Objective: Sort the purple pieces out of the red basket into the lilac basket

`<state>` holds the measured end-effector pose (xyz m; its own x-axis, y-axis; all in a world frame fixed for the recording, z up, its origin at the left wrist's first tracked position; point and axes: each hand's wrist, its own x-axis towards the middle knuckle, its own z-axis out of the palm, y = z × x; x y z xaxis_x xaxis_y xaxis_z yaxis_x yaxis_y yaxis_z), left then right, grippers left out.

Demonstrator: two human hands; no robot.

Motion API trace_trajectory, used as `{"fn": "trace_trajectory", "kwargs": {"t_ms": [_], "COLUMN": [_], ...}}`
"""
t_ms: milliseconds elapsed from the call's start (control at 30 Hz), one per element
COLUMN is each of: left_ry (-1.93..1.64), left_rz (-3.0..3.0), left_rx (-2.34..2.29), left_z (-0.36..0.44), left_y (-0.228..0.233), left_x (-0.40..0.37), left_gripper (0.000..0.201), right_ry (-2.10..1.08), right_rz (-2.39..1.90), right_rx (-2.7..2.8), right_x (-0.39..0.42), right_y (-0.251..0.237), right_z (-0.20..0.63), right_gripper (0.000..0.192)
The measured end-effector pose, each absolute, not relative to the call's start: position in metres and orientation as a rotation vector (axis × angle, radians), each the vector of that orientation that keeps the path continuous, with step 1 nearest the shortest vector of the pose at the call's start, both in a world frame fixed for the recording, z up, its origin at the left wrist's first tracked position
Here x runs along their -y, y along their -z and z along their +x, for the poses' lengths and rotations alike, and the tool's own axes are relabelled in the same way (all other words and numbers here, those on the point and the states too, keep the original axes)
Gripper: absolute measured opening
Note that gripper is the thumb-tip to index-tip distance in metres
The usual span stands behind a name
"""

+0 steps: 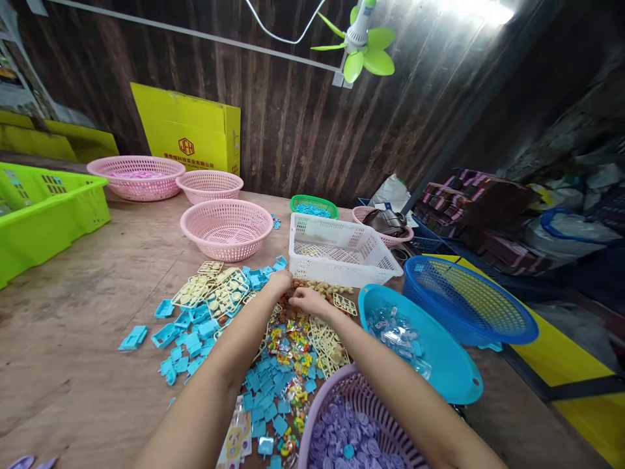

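Observation:
Both of my hands reach to the far side of a heap of small plastic parts. My left hand (280, 283) is curled just in front of the white basket, beside small brown pieces (299, 283); its fingertips are mostly hidden. My right hand (309, 300) is closed at the brown pieces, and what its fingers hold is too small to make out. Around them lie cream parts on frames (228, 292), light blue parts (267, 384), tan pieces (332, 288) and small multicoloured pieces (293, 345), some in clear wrap.
Behind the heap stand a white basket (342, 268), a pink basket (227, 251) and a green basket (332, 212). At right are a turquoise tub (439, 371) with clear bags and a blue basket (469, 319). A purple basket (312, 410) of purple pieces stands near me; a lime crate (53, 228) is left.

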<state>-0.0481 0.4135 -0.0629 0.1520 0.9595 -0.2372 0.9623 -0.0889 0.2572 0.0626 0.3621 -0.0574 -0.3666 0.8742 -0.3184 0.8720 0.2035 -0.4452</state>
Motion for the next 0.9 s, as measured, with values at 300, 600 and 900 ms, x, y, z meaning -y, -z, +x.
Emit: {"fn": "trace_trajectory", "kwargs": {"t_ms": [300,600,900], "left_ry": [-0.388,-0.491,-0.055], "left_rz": [2.123,2.129,1.993], "left_rx": [-1.604,-1.236,-1.840], "left_z": [-0.035,0.008,0.016], "left_y": [0.034,0.013,0.079], "left_x": [-0.349,-0.244,-0.302], "left_gripper": [0.028,0.043,0.051], "right_ry": [-1.903,-2.151,-1.508], "right_rz": [-1.268,-1.297,-1.502], "right_rx": [1.159,1.218,2.207], "right_x": [-0.310,-0.227,-0.250], "right_y": [0.015,0.000,-0.017], "right_z": [0.149,0.176,0.186], "right_gripper": [0.015,0.019,0.026]}}
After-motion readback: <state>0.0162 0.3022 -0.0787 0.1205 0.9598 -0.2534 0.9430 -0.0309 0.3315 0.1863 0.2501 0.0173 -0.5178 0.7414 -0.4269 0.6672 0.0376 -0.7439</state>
